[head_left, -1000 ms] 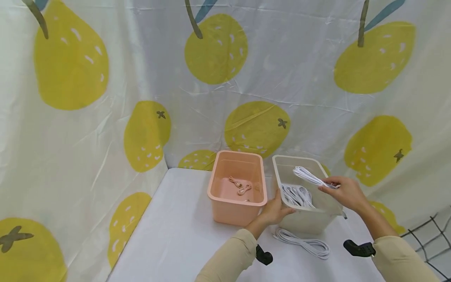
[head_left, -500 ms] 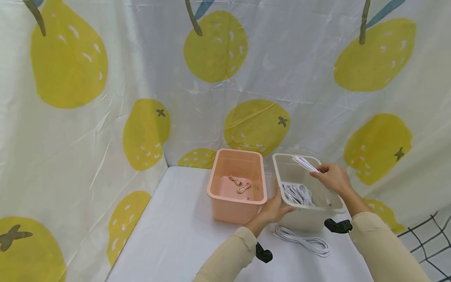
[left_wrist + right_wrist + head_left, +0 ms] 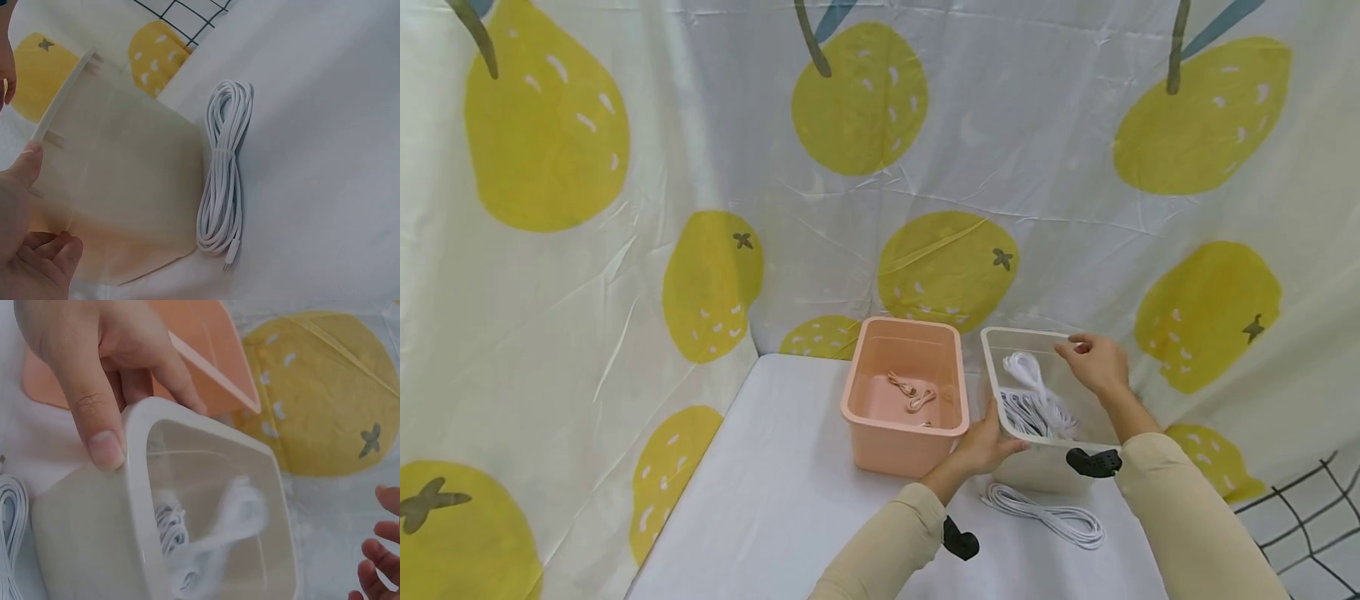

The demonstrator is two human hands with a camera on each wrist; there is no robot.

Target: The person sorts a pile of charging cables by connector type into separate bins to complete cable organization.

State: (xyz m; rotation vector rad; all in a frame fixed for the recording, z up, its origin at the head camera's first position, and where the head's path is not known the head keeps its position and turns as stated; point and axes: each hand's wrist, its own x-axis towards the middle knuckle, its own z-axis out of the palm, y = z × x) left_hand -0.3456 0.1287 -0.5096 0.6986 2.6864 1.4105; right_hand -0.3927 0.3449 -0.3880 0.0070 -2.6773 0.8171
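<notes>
My left hand (image 3: pixel 981 446) grips the near left corner of an off-white plastic bin (image 3: pixel 1033 468), thumb outside the rim in the left wrist view. Over the bin's right side, my right hand (image 3: pixel 1097 362) holds nothing, its fingers loosely bent. Below it a bundled white cable (image 3: pixel 1024 368) is in mid-drop inside the bin, blurred in the right wrist view. Under that cable lie several more coiled white cables (image 3: pixel 1026 414) on the bin's left side. Another white charging cable (image 3: pixel 222 169), tied in the middle with its plug showing, lies on the table against the bin's foot.
A peach bin (image 3: pixel 887 446) stands just left of the off-white one, with a few small pinkish cables (image 3: pixel 919 401) inside. Fruit-print curtain (image 3: pixel 820 250) hangs close behind both. Black wire grid (image 3: pixel 1307 517) is at the right edge of the white table (image 3: pixel 790 500).
My right hand has moved left over the off-white bin, then let go of the white cable, which has dropped into the bin. The left hand has stayed on the rim.
</notes>
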